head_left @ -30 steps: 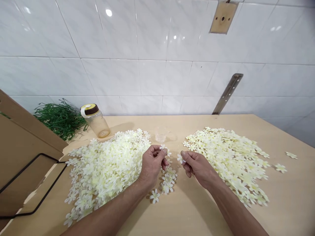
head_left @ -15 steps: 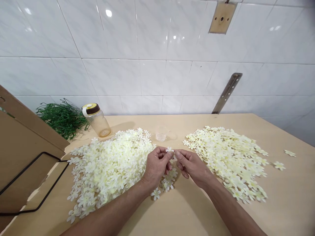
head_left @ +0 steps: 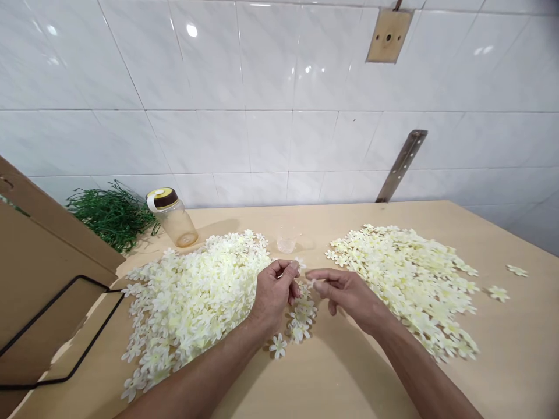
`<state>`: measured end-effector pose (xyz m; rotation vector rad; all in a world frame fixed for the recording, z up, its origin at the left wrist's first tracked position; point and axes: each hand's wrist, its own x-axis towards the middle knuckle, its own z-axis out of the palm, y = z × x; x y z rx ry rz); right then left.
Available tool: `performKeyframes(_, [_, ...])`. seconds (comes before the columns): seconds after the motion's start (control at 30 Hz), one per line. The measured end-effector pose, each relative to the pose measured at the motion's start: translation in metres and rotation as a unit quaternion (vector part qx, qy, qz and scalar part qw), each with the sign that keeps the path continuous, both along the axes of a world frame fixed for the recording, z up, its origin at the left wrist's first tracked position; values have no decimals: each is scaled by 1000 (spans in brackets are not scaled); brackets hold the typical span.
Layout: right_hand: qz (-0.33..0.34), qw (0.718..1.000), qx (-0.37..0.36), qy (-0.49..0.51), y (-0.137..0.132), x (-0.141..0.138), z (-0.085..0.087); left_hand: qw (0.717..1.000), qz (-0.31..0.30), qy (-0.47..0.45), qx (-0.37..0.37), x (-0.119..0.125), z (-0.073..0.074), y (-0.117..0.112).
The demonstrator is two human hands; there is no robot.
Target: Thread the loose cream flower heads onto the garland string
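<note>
My left hand [head_left: 276, 286] is closed, pinching a white artificial flower [head_left: 299, 263] between thumb and fingertips. My right hand [head_left: 343, 291] is just to its right, a small gap between the two. Its thumb and forefinger come together around a tiny pale bit that I cannot make out. Below my hands lie several loose flowers [head_left: 301, 317], partly hidden by my left hand. A big heap of white flowers [head_left: 205, 285] is by my left forearm. Beyond my right hand spreads another, flatter heap of yellowish-white flowers [head_left: 406, 273].
A small clear cup [head_left: 286, 243] stands behind my hands. At the back left are a bottle with a brown and yellow lid [head_left: 177, 221] and green artificial stems [head_left: 111, 215]. A cardboard box [head_left: 48, 256] and black wire frame [head_left: 72, 378] border the left side.
My hands have come apart slightly; before, both met at the flower. The flower stays in my left hand, and my right hand has drawn a little lower. The view has shifted slightly.
</note>
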<state>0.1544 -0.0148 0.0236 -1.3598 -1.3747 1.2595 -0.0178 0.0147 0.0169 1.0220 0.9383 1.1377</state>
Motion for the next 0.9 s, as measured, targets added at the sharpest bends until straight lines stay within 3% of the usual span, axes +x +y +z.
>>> performKeyframes(0.1, [5,999,16,-29,-2,-6,0,1000,-5,-1,-3,2,0,-1])
performKeyframes(0.23, [-19,997,8,79,1,-15,-6,998,-48,21,-19,6,-1,-6])
performKeyframes(0.33, [-21,995,2,100,3,-16,-8,997,-59,41,-18,8,-2,-8])
performKeyframes(0.57, [-87,991,0,98,4,-6,-8,999,-42,24,-6,7,-5,-8])
performKeyframes(0.73, [-96,990,-4,100,5,1,-7,999,-12,40,-1,6,0,-7])
performKeyframes(0.83, [-120,987,1,104,5,1,-7,995,-1,75,70,5,12,-21])
performKeyframes(0.9, [-123,988,18,90,3,-2,-4,978,-64,114,161,5,19,-38])
